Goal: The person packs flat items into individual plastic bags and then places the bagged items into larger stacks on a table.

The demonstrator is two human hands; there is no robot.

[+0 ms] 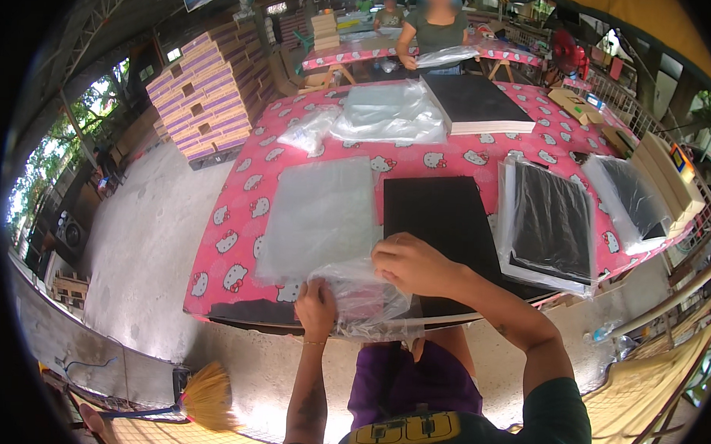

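A clear plastic bag [369,294] hangs between my two hands at the near edge of the table. My left hand [316,307] is closed on its left side. Higher up, the fingers of my right hand [407,263] pinch its upper right part. Just beyond my left hand lies a stack of translucent plastic sleeves [320,213]. A black board stack [436,213] lies under and past my right hand, partly covered by my forearm. Further right, a black board pack in clear plastic [549,225] lies on the table.
The pink patterned tablecloth [242,218] covers the table. At its far side are a loose plastic heap [390,114] and a thick black-topped stack [479,101]. Another wrapped pack [632,196] lies at right. Cartons [207,99] stand left; a broom [207,397] lies below. A person [439,29] handles plastic beyond.
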